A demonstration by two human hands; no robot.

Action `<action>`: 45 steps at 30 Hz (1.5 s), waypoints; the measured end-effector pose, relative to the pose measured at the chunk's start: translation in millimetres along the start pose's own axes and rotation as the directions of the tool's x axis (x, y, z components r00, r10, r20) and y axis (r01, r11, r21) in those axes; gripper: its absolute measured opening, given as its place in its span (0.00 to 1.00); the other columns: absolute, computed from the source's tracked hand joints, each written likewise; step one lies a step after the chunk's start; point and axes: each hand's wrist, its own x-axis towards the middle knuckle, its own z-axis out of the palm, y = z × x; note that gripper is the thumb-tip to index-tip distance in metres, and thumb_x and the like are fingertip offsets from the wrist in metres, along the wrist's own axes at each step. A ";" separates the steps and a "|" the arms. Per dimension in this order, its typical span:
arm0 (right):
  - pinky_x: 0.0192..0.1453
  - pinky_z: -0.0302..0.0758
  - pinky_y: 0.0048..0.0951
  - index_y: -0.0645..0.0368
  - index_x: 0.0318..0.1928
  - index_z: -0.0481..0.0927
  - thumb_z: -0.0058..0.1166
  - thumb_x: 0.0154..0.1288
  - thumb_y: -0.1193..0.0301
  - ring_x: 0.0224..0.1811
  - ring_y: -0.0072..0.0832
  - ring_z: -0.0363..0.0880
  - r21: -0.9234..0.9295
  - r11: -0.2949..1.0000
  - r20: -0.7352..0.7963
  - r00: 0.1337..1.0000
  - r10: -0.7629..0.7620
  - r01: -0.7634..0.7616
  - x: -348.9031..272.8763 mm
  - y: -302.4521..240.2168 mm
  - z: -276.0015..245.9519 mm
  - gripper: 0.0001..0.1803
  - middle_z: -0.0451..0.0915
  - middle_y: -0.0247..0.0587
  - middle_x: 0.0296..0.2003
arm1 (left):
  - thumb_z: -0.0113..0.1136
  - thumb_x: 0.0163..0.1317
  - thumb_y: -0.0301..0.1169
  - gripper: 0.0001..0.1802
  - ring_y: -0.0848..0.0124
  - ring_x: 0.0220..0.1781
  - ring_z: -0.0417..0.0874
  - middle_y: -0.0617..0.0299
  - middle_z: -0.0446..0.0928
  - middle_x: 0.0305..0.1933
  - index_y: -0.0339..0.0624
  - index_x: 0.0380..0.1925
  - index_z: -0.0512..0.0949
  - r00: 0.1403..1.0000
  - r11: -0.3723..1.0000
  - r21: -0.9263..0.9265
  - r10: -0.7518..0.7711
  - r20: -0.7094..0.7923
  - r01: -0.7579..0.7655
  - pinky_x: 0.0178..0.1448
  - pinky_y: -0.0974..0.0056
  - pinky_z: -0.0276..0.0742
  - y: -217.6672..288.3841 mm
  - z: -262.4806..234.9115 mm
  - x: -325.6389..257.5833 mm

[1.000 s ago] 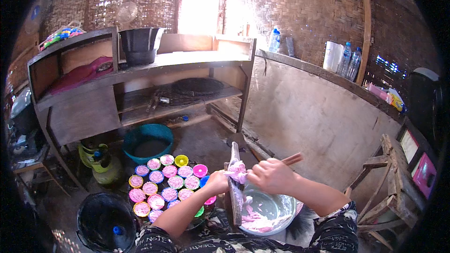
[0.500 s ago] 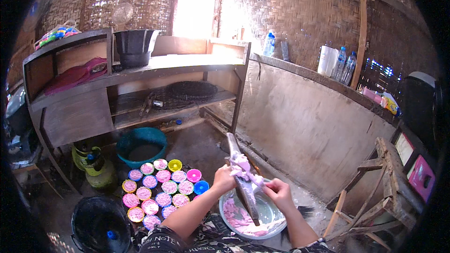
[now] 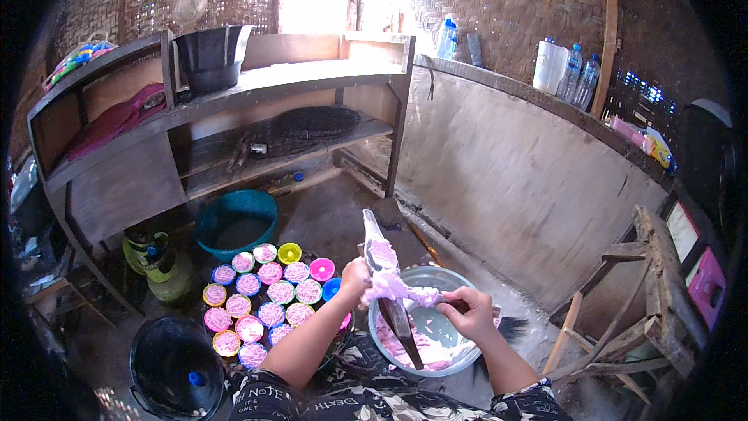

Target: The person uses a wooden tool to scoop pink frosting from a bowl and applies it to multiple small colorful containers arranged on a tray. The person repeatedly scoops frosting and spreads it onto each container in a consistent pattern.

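Note:
My left hand [image 3: 356,281] is wrapped round a long, narrow, dark wooden tool [image 3: 399,326], which stands tilted over a pale bowl [image 3: 471,284]. Soft pink dough [image 3: 381,256] coats the tool's upper part. A thin utensil, thickly covered in pink dough [image 3: 423,295], is pinched in the fingers of my right hand [image 3: 466,313]; its far end meets the tool beside my left hand. The dough hides what kind of utensil it is. More pink dough lies inside the bowl, below both hands.
Left of the bowl stand several colourful small moulds [image 3: 271,314], most filled with pink strands. Beyond them are a teal basin [image 3: 209,235] and a green gas cylinder [image 3: 169,277]. A black bucket [image 3: 148,366] sits near left; a wooden frame [image 3: 623,320] stands right.
The view has shifted slightly. My right hand has moved up a little relative to the bowl, and the dough-covered utensil now lies more level against the tool. Both hands keep their grip.

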 end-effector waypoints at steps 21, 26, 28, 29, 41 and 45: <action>0.58 0.61 0.45 0.57 0.37 0.81 0.54 0.50 0.70 0.53 0.41 0.66 -0.586 0.772 0.234 0.861 0.451 -0.245 -121.8 116.4 35.9 0.12 0.72 0.43 0.49 | 0.54 0.49 0.22 0.13 0.61 0.45 0.73 0.56 0.66 0.38 0.37 0.38 0.71 0.957 0.675 -0.689 0.097 -0.274 -0.266 0.51 0.54 0.72 -3.7 -223.6 -107.4; 0.62 0.54 0.55 0.55 0.37 0.81 0.42 0.59 0.68 0.61 0.40 0.62 -0.682 0.617 0.593 0.790 0.153 0.393 -163.3 165.9 119.4 0.13 0.69 0.43 0.54 | 0.51 0.51 0.22 0.12 0.60 0.48 0.69 0.56 0.62 0.41 0.41 0.38 0.66 0.942 0.578 -0.756 0.074 -0.327 -0.308 0.57 0.54 0.65 -17.3 -266.6 -158.8; 0.63 0.53 0.56 0.54 0.37 0.81 0.42 0.59 0.67 0.63 0.40 0.59 -0.659 0.576 0.663 0.735 0.144 0.482 -161.8 177.1 132.3 0.13 0.66 0.45 0.57 | 0.53 0.50 0.22 0.14 0.61 0.47 0.68 0.57 0.62 0.41 0.41 0.38 0.66 0.912 0.625 -0.697 0.060 -0.406 -0.352 0.57 0.55 0.65 -19.6 -270.4 -171.1; 0.64 0.53 0.56 0.54 0.37 0.81 0.42 0.59 0.66 0.64 0.41 0.58 -0.665 0.529 0.702 0.683 0.202 0.527 -158.7 179.4 133.8 0.13 0.65 0.45 0.58 | 0.53 0.49 0.22 0.14 0.62 0.47 0.69 0.57 0.62 0.41 0.41 0.38 0.66 0.902 0.645 -0.666 0.087 -0.423 -0.375 0.57 0.55 0.66 -19.6 -271.1 -175.9; 0.59 0.62 0.39 0.57 0.38 0.81 0.59 0.53 0.61 0.55 0.39 0.67 -0.734 0.667 0.370 0.746 0.553 -0.130 -85.4 139.7 63.7 0.16 0.73 0.41 0.50 | 0.55 0.44 0.25 0.16 0.62 0.45 0.64 0.59 0.59 0.39 0.43 0.35 0.64 0.914 0.475 -0.784 0.140 -0.381 -0.400 0.54 0.55 0.65 -14.7 -264.8 -174.8; 0.60 0.63 0.37 0.59 0.53 0.73 0.46 0.56 0.41 0.56 0.34 0.68 0.317 0.590 0.711 0.598 0.370 -0.743 -30.2 55.2 78.2 0.36 0.71 0.47 0.53 | 0.58 0.44 0.29 0.14 0.57 0.41 0.71 0.60 0.60 0.39 0.47 0.31 0.66 0.853 0.318 -0.807 0.348 -0.388 -0.497 0.49 0.57 0.69 0.5 -236.1 -136.6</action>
